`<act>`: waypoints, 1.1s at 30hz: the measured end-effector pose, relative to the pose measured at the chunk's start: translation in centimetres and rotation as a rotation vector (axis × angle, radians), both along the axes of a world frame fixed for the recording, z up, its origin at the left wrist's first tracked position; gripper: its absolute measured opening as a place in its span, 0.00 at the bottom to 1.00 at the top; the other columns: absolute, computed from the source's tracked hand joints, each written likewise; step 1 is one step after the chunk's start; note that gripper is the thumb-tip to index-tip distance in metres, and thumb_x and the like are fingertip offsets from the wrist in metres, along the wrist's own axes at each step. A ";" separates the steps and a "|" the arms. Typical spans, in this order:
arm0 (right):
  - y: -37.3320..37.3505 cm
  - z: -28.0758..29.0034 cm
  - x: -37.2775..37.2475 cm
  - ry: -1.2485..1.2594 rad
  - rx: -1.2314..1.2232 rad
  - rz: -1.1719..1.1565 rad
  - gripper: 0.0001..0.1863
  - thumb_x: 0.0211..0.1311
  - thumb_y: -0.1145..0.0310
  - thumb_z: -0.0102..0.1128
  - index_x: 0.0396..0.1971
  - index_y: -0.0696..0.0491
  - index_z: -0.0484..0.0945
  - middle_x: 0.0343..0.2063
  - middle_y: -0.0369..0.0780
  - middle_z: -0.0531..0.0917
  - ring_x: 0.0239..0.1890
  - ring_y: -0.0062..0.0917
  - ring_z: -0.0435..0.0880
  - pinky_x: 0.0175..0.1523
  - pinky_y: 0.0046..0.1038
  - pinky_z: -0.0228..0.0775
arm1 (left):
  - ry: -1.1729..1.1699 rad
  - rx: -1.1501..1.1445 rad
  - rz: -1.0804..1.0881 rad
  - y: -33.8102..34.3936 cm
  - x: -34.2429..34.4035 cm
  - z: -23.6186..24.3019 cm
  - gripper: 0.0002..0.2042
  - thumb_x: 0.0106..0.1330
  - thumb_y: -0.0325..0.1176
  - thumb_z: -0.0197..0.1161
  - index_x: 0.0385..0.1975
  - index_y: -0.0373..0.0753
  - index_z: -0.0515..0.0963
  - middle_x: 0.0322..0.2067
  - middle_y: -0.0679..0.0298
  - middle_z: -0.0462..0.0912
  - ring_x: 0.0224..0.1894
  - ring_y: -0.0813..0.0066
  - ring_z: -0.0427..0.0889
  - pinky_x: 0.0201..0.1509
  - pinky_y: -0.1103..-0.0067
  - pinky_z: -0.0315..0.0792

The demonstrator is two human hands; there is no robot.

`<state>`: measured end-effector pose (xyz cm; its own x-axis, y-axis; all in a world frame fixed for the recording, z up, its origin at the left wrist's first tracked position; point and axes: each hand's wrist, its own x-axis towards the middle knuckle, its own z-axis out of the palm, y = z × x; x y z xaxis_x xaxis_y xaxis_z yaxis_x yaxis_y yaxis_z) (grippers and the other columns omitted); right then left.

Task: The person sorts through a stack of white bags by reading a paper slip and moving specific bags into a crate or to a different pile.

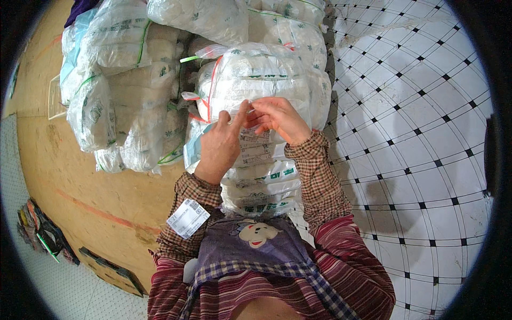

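Both hands meet above a clear plastic bag (pixel 256 56) of white bundled goods with red edging. My left hand (pixel 221 146) has its index finger raised and its other fingers curled, its fingertips close to those of the other hand. My right hand (pixel 280 118) pinches with thumb and forefinger; whatever lies between the fingertips is too small to make out. Just below the hands, printed white labels (pixel 256 152) lie on the bag. Nearer to me, a row of white plastic-wrapped packs (pixel 261 186) with green print reaches my apron. A white label (pixel 188 218) sticks to my left sleeve.
More clear bags of white goods (pixel 133 101) with green edging are piled at the left, and others (pixel 288 24) behind. They stand on a brown board surface (pixel 96 186). White tiled floor (pixel 410 160) with black diamonds spreads to the right. Dark items (pixel 45 232) lie far left.
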<state>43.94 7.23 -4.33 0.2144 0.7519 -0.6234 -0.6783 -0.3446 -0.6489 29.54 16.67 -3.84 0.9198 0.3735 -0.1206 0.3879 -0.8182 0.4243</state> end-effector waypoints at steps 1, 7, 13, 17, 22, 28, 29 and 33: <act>-0.3 -0.1 0.4 -0.124 -0.065 -0.030 0.11 0.56 0.67 0.50 0.31 0.61 0.73 0.27 0.41 0.78 0.28 0.21 0.79 0.28 0.19 0.70 | 0.025 0.015 0.005 -0.1 0.2 -0.1 0.32 0.45 0.22 0.51 0.56 0.45 0.57 0.30 0.58 0.68 0.23 0.63 0.75 0.22 0.74 0.70; 1.4 -0.6 4.3 -1.513 0.059 0.166 0.10 0.48 0.67 0.56 0.26 0.58 0.74 0.28 0.43 0.76 0.34 0.29 0.75 0.38 0.31 0.68 | 0.026 0.095 0.107 0.3 0.7 -1.0 0.14 0.48 0.23 0.52 0.37 0.36 0.64 0.28 0.56 0.68 0.23 0.62 0.76 0.22 0.74 0.71; 1.8 -4.1 2.2 -1.748 -0.036 0.552 0.25 0.41 0.57 0.62 0.38 0.54 0.68 0.35 0.41 0.70 0.42 0.33 0.67 0.45 0.33 0.58 | 0.156 0.072 0.182 2.1 0.1 -1.0 0.22 0.49 0.25 0.51 0.47 0.36 0.62 0.29 0.53 0.69 0.25 0.58 0.76 0.22 0.71 0.70; 2.0 -3.8 2.8 -1.725 0.039 0.559 0.25 0.41 0.58 0.63 0.38 0.54 0.67 0.35 0.40 0.69 0.42 0.33 0.67 0.44 0.34 0.58 | 0.189 0.063 0.173 2.9 0.5 -1.0 0.27 0.50 0.25 0.49 0.54 0.41 0.58 0.28 0.51 0.72 0.22 0.57 0.76 0.22 0.69 0.70; 3.1 -4.3 2.1 -1.735 0.050 0.558 0.19 0.43 0.60 0.60 0.35 0.52 0.69 0.34 0.37 0.70 0.42 0.30 0.67 0.43 0.34 0.57 | 0.099 0.056 0.169 4.5 1.0 -3.9 0.26 0.52 0.28 0.48 0.55 0.42 0.57 0.26 0.49 0.74 0.22 0.54 0.76 0.24 0.66 0.70; 3.2 -5.4 4.0 -1.611 0.150 0.482 0.12 0.47 0.65 0.56 0.26 0.58 0.68 0.24 0.43 0.73 0.27 0.37 0.75 0.32 0.35 0.67 | 0.139 -0.004 0.108 5.3 1.0 -3.6 0.27 0.52 0.29 0.49 0.56 0.42 0.54 0.27 0.49 0.74 0.23 0.53 0.76 0.24 0.66 0.70; 2.8 -4.9 4.5 -1.591 0.172 0.476 0.12 0.47 0.65 0.56 0.25 0.58 0.68 0.23 0.43 0.73 0.26 0.36 0.75 0.31 0.34 0.67 | 0.158 0.016 0.105 5.3 1.1 -3.1 0.27 0.52 0.28 0.49 0.56 0.42 0.54 0.27 0.49 0.74 0.23 0.54 0.76 0.23 0.66 0.70; 0.6 -1.6 5.8 -1.517 0.268 0.420 0.11 0.46 0.68 0.57 0.20 0.59 0.67 0.21 0.42 0.71 0.23 0.34 0.73 0.27 0.30 0.66 | 0.166 0.069 0.087 4.6 1.1 -3.4 0.27 0.53 0.27 0.49 0.56 0.42 0.55 0.25 0.51 0.74 0.22 0.57 0.76 0.22 0.68 0.69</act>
